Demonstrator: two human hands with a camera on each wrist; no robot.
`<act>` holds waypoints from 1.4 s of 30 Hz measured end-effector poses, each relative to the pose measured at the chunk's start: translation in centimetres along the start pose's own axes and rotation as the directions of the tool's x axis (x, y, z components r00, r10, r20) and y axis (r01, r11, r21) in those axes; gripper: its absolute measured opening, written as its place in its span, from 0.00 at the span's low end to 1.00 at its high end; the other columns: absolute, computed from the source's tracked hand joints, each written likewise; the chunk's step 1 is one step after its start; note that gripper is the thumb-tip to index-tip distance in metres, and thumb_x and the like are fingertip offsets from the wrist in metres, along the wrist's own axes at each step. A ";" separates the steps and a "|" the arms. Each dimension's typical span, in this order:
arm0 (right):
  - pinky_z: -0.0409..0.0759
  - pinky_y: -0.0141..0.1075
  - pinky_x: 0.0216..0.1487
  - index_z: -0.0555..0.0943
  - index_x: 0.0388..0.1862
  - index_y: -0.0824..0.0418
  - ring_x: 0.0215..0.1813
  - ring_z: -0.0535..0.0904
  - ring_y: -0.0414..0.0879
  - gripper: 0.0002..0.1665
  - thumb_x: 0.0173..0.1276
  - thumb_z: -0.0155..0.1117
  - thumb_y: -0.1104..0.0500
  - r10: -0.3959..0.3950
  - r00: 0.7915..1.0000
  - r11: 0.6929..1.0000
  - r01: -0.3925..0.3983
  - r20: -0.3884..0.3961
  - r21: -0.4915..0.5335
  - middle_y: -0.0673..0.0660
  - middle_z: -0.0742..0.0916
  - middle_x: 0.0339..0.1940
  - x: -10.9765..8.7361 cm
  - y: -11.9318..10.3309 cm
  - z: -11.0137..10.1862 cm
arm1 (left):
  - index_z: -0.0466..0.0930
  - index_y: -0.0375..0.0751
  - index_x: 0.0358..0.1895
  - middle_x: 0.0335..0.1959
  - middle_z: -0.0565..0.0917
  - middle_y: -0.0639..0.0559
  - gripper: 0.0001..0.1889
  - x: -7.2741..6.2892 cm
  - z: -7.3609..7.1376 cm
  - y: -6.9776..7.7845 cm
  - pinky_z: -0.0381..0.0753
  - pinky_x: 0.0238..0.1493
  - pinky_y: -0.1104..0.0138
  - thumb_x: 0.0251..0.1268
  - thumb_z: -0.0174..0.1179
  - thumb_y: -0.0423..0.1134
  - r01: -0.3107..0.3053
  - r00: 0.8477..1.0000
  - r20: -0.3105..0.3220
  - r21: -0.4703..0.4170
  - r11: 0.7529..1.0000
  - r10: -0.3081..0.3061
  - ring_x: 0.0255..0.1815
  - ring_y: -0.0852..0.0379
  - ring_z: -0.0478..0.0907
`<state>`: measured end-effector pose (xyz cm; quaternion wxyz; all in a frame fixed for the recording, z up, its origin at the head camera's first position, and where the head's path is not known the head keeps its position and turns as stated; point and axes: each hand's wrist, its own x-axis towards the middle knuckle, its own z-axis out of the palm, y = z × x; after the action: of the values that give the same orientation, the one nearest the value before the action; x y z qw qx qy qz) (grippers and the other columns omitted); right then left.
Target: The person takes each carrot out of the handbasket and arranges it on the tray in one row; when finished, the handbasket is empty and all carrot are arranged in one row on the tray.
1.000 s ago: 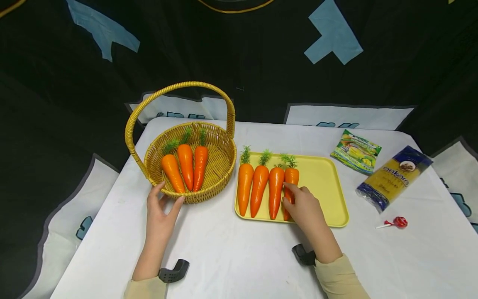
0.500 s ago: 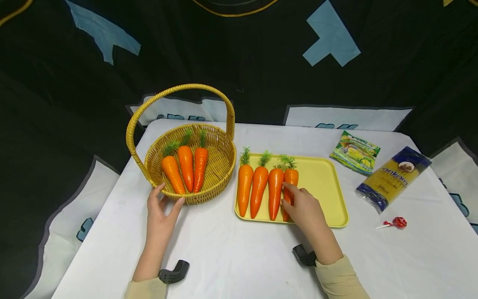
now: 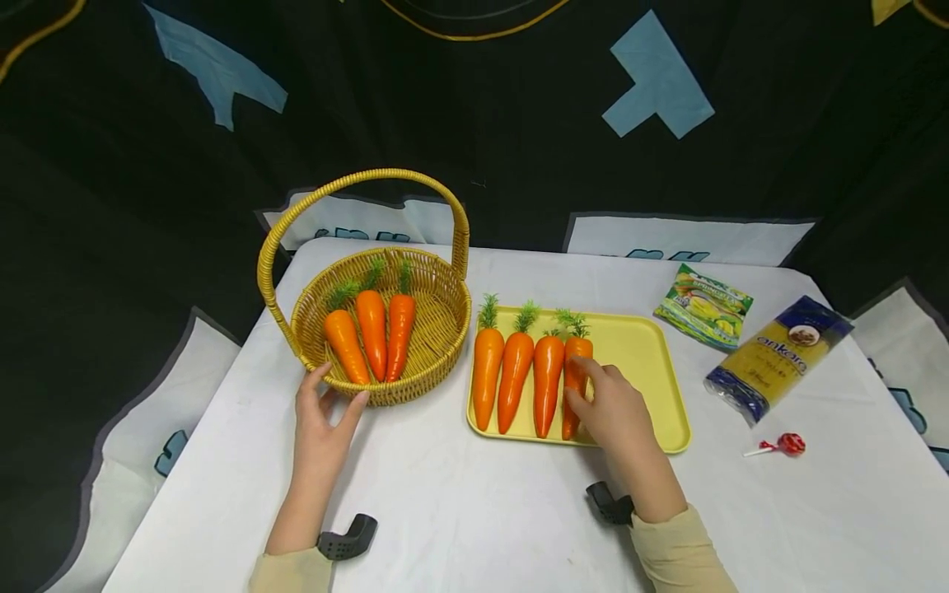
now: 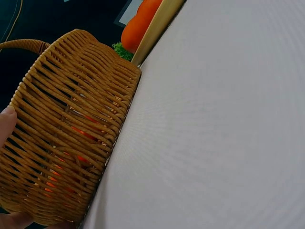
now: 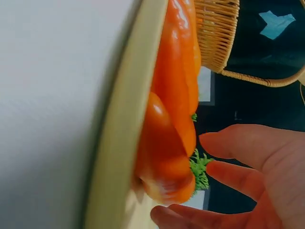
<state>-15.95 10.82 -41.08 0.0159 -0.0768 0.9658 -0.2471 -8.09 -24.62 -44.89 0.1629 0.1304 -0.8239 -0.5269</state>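
Observation:
In the head view, my left hand (image 3: pixel 320 424) rests at the near rim of a yellow wicker basket (image 3: pixel 441 359), thumb and fingers spread against its outer side. Three orange toy carrots (image 3: pixel 372 333) with green tops lie inside. To the right, several more carrots (image 3: pixel 515 380) lie side by side on a yellow tray (image 3: pixel 643 362). My right hand (image 3: pixel 621 412) hovers over the rightmost carrot (image 3: pixel 578 350), partly covering it. The right wrist view shows thumb and fingers apart, with a gap between them and the nearest carrot (image 5: pixel 164 152).
A green-and-yellow packet (image 3: pixel 704 306) and a blue-and-yellow pasta bag (image 3: pixel 778 358) lie at the table's right. Near them is a red lollipop (image 3: pixel 790 445). The basket's tall handle (image 3: pixel 363 175) arches above it. A dark cloth (image 3: pixel 519 123) hangs behind the white table (image 3: pixel 474 511).
My right hand has shifted slightly right, its fingertips drawing back from the left side of the rightmost carrot. The left hand stays at the basket, and the carrots keep their places.

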 end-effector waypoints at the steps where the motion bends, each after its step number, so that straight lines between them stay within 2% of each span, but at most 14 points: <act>1: 0.80 0.51 0.40 0.72 0.66 0.58 0.39 0.78 0.59 0.30 0.66 0.62 0.54 -0.002 1.000 1.000 0.002 -0.010 0.008 0.68 0.80 0.50 0.1 -0.1 -0.2 | 0.51 0.47 0.73 0.73 0.49 0.42 0.37 0.0 0.0 0.0 0.64 0.68 0.50 0.66 0.63 0.42 -0.004 1.000 0.000 0.001 1.000 0.004 0.68 0.36 0.60; 6: 0.80 0.47 0.37 0.72 0.67 0.58 0.38 0.78 0.55 0.30 0.67 0.63 0.54 -0.031 0.999 0.995 0.034 -0.036 0.097 0.65 0.80 0.50 0.9 -1.3 -1.0 | 0.51 0.46 0.72 0.73 0.49 0.42 0.37 0.1 0.0 -0.1 0.63 0.69 0.50 0.66 0.62 0.43 -0.012 1.000 -0.001 0.007 1.000 0.012 0.68 0.36 0.60; 12: 0.83 0.45 0.42 0.73 0.67 0.52 0.48 0.79 0.54 0.29 0.68 0.63 0.53 -0.073 0.997 0.964 0.073 -0.010 0.255 0.60 0.78 0.60 2.4 -3.9 -2.0 | 0.52 0.47 0.72 0.73 0.50 0.43 0.37 0.0 0.0 -0.1 0.63 0.69 0.52 0.66 0.63 0.42 -0.004 1.000 -0.004 0.011 1.000 0.004 0.68 0.37 0.61; 16: 0.84 0.41 0.39 0.74 0.67 0.49 0.47 0.79 0.53 0.27 0.68 0.63 0.55 -0.126 0.992 0.929 0.114 0.012 0.352 0.59 0.79 0.58 3.7 -6.1 -2.1 | 0.52 0.45 0.72 0.73 0.50 0.41 0.36 0.0 -0.1 -0.1 0.63 0.69 0.51 0.66 0.63 0.40 -0.013 1.000 -0.001 0.001 1.000 0.013 0.68 0.35 0.60; 20: 0.84 0.40 0.37 0.74 0.66 0.46 0.45 0.80 0.51 0.26 0.68 0.63 0.55 -0.178 0.982 0.874 0.129 0.061 0.468 0.57 0.80 0.57 5.1 -8.3 -1.6 | 0.52 0.44 0.72 0.73 0.49 0.41 0.36 0.0 -0.1 0.0 0.62 0.70 0.52 0.66 0.62 0.40 -0.022 1.000 0.003 -0.013 1.000 0.022 0.68 0.35 0.60; 24: 0.84 0.38 0.36 0.74 0.65 0.46 0.42 0.81 0.49 0.26 0.68 0.63 0.55 -0.236 0.968 0.843 0.162 0.082 0.513 0.57 0.81 0.55 6.4 -10.5 -0.5 | 0.53 0.45 0.72 0.73 0.50 0.42 0.36 -0.1 -0.1 0.1 0.62 0.70 0.53 0.66 0.63 0.40 -0.022 1.000 0.004 -0.016 1.000 0.022 0.68 0.36 0.60; 28: 0.83 0.37 0.39 0.74 0.66 0.48 0.46 0.80 0.48 0.27 0.69 0.63 0.56 -0.309 0.947 0.840 0.228 0.088 0.493 0.58 0.81 0.55 7.3 -13.1 0.7 | 0.53 0.44 0.72 0.73 0.50 0.41 0.36 0.0 -0.2 0.1 0.62 0.70 0.52 0.66 0.62 0.40 -0.032 0.999 0.005 -0.020 0.999 0.032 0.68 0.36 0.60; 32: 0.81 0.36 0.40 0.74 0.66 0.49 0.48 0.80 0.48 0.27 0.68 0.63 0.55 -0.344 0.931 0.851 0.254 0.122 0.461 0.58 0.82 0.56 8.2 -15.4 2.2 | 0.52 0.44 0.73 0.74 0.49 0.41 0.37 0.0 -0.2 0.1 0.63 0.70 0.52 0.66 0.63 0.40 -0.029 1.000 0.010 -0.021 0.999 0.029 0.69 0.36 0.60; 35: 0.80 0.34 0.33 0.74 0.66 0.49 0.39 0.80 0.46 0.27 0.69 0.62 0.55 -0.353 0.920 0.863 0.250 0.168 0.440 0.59 0.81 0.56 8.8 -16.7 3.2 | 0.53 0.44 0.72 0.73 0.49 0.42 0.36 0.0 -0.2 0.1 0.63 0.70 0.53 0.66 0.63 0.40 -0.024 1.000 0.007 -0.022 0.999 0.024 0.69 0.37 0.60; 38: 0.76 0.32 0.26 0.74 0.66 0.50 0.27 0.76 0.44 0.27 0.69 0.62 0.54 -0.355 0.911 0.878 0.249 0.207 0.409 0.60 0.82 0.54 9.4 -17.7 4.1 | 0.52 0.43 0.72 0.73 0.49 0.41 0.37 0.0 -0.2 0.1 0.62 0.70 0.52 0.65 0.63 0.39 -0.033 0.999 0.006 -0.030 0.999 0.034 0.69 0.37 0.59; 42: 0.71 0.30 0.20 0.74 0.66 0.52 0.18 0.70 0.42 0.26 0.70 0.62 0.55 -0.361 0.903 0.899 0.270 0.232 0.344 0.57 0.84 0.42 9.9 -18.5 5.1 | 0.53 0.42 0.72 0.73 0.50 0.40 0.36 -0.1 -0.2 0.1 0.63 0.70 0.52 0.66 0.63 0.39 -0.039 0.999 0.005 -0.023 0.999 0.039 0.68 0.36 0.60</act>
<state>-22.72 -9.22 -36.63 0.1284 -0.2659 0.8775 -0.3779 -7.93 -24.72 -44.72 0.1724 0.1110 -0.8207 -0.5333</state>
